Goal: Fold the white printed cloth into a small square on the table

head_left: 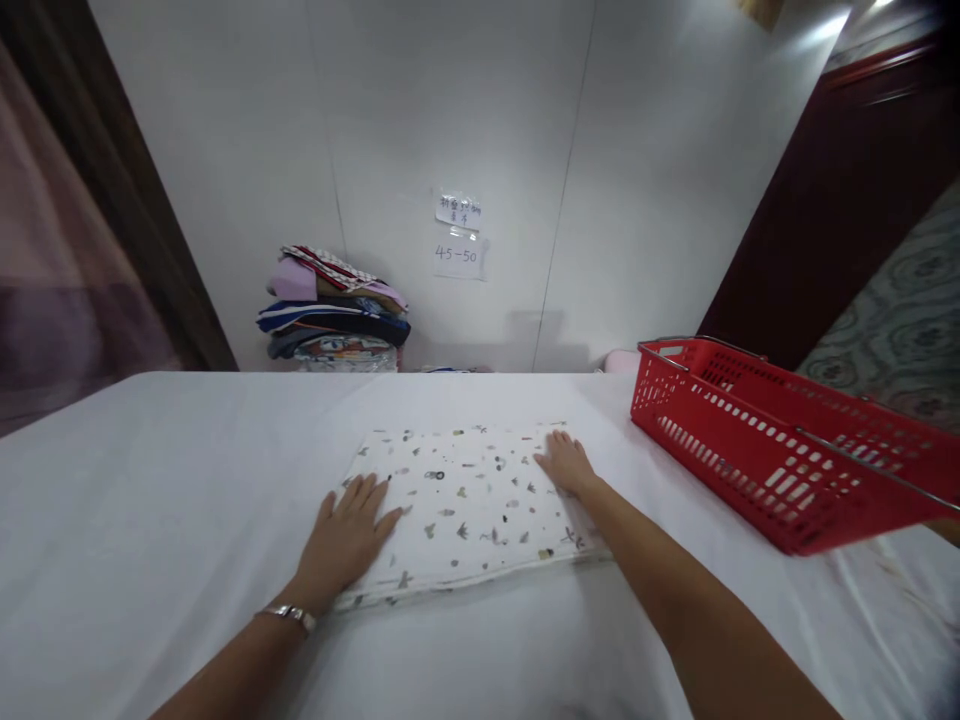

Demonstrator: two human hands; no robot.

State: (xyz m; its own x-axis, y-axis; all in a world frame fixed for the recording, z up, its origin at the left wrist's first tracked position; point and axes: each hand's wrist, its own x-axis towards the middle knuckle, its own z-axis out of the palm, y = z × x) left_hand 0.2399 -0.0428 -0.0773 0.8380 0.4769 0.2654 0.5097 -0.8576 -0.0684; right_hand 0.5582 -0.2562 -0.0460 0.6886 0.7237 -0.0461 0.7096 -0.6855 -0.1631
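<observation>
A white cloth with small scattered prints [465, 500] lies folded into a flat rectangle in front of me, its layered edge toward me. My left hand [346, 535] rests on its left edge, palm down with fingers spread. On the far right part of the cloth lies my right hand [566, 462], flat, with its fingers stretched out. Neither hand grips anything. A silver bracelet [291, 614] circles my left wrist.
The cloth lies on a white-covered table [187, 480]. To the right stands a red perforated basket [750, 440] with metal handles. Behind the table's far edge, a stack of folded fabrics [337, 310] is against the wall. Paper notes [459, 235] are taped above.
</observation>
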